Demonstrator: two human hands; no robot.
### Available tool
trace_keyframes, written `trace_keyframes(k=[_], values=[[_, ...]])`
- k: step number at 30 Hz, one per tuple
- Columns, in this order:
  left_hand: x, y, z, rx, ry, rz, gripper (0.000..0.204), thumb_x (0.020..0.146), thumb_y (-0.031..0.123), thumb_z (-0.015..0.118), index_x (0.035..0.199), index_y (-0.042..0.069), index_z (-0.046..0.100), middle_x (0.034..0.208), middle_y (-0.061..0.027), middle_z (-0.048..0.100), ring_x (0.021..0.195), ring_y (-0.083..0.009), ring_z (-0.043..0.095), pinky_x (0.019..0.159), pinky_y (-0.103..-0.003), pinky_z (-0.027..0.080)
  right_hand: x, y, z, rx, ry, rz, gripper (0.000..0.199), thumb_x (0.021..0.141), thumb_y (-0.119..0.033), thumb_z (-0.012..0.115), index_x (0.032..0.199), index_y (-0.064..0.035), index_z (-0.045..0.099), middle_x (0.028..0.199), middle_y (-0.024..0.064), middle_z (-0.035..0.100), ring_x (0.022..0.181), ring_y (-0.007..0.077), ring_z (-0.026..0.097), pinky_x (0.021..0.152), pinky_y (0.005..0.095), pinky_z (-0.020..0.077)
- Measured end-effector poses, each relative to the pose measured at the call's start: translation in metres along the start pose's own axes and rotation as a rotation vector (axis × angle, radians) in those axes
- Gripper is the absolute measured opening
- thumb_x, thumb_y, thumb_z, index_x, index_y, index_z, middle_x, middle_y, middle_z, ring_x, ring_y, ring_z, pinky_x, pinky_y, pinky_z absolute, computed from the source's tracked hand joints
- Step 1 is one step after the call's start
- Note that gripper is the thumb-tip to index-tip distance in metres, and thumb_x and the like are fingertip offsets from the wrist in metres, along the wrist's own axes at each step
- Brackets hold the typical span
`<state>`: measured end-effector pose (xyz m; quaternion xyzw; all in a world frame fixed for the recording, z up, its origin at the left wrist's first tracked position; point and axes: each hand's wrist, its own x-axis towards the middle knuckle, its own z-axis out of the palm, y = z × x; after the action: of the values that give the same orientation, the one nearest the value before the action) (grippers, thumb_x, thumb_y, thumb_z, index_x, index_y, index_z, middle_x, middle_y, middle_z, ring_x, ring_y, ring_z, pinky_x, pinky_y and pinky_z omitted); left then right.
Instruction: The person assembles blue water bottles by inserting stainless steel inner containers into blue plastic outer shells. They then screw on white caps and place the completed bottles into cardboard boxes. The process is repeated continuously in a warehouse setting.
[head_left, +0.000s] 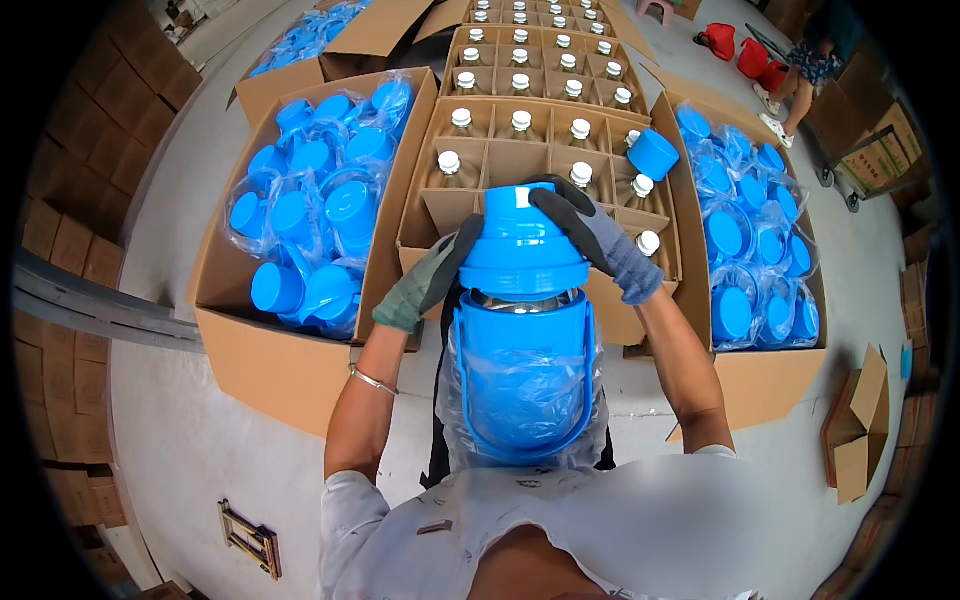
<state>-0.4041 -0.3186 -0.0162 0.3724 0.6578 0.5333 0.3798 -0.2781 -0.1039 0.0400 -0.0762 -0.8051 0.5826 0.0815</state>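
Both my gloved hands are closed round the blue upper section point(522, 245) of a thermos flask. My left hand point(438, 278) grips its left side, and my right hand point(585, 235) wraps the upper right. Below it stands the blue flask body point(525, 365) with a carry handle, partly in clear plastic wrap, close against my front. A shiny silvery band point(525, 302) shows between the two parts. Just beyond my hands is a divided carton point(420, 225) of white-capped glass liners point(521, 125). A loose blue cup point(653, 155) lies on its right side.
Open cartons of plastic-wrapped blue flask parts stand at left point(215, 285) and right point(765, 365). More divided cartons point(545, 40) line up behind. An open box point(858, 425) and a small wooden frame point(250, 538) lie on the floor. Another person point(800, 75) is at the far right.
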Motion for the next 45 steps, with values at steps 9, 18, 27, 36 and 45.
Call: trace_keyframes(k=[9, 18, 27, 36, 45], values=[[-0.022, 0.007, 0.022, 0.141, 0.038, 0.004, 0.068, 0.095, 0.05, 0.038, 0.144, 0.005, 0.026, 0.145, -0.0152, 0.032, 0.134, -0.0262, 0.031, 0.111, -0.035, 0.024, -0.025, 0.008, 0.02, 0.082, 0.092, 0.073, 0.068, 0.085, -0.058, 0.051, 0.127, -0.0046, 0.043, 0.116, 0.0181, 0.054, 0.105, 0.0258, 0.055, 0.09, 0.0368, 0.045], [-0.037, 0.018, 0.032, 0.519, 0.111, 0.043, 0.076, 0.092, 0.055, 0.041, 0.141, -0.001, 0.024, 0.122, -0.0274, 0.051, 0.106, -0.0348, 0.058, 0.092, -0.041, 0.045, -0.021, 0.042, 0.033, 0.653, -0.087, -0.005, 0.058, 0.092, -0.043, 0.05, 0.134, -0.0049, 0.04, 0.127, 0.0131, 0.05, 0.114, 0.022, 0.051, 0.096, 0.0338, 0.042], [-0.045, 0.019, 0.022, 0.944, 0.087, 0.405, 0.053, 0.092, 0.016, 0.051, 0.139, 0.003, 0.031, 0.132, -0.0234, 0.044, 0.11, -0.0366, 0.054, 0.092, -0.038, 0.047, -0.018, 0.047, 0.03, 0.64, -0.104, -0.025, 0.051, 0.093, -0.034, 0.053, 0.134, -0.0069, 0.041, 0.126, 0.0142, 0.05, 0.113, 0.0217, 0.051, 0.093, 0.033, 0.0462], [-0.001, -0.052, 0.023, 0.039, 0.151, 0.149, 0.047, 0.098, 0.019, 0.042, 0.142, 0.005, 0.032, 0.145, -0.0143, 0.033, 0.132, -0.0265, 0.034, 0.111, -0.036, 0.025, 0.003, 0.074, 0.024, 0.126, 0.036, -0.147, 0.037, 0.087, -0.029, 0.063, 0.115, -0.0056, 0.059, 0.108, 0.009, 0.061, 0.098, 0.0162, 0.057, 0.083, 0.0294, 0.0485], [-0.024, -0.026, 0.031, 0.824, 0.113, 0.445, 0.043, 0.1, 0.021, 0.036, 0.139, 0.002, 0.034, 0.141, -0.0206, 0.037, 0.124, -0.0318, 0.044, 0.104, -0.038, 0.035, -0.006, 0.06, 0.003, 0.343, -0.085, -0.19, 0.053, 0.09, -0.037, 0.054, 0.129, -0.0006, 0.047, 0.127, 0.0148, 0.052, 0.117, 0.0234, 0.049, 0.1, 0.0339, 0.0384]])
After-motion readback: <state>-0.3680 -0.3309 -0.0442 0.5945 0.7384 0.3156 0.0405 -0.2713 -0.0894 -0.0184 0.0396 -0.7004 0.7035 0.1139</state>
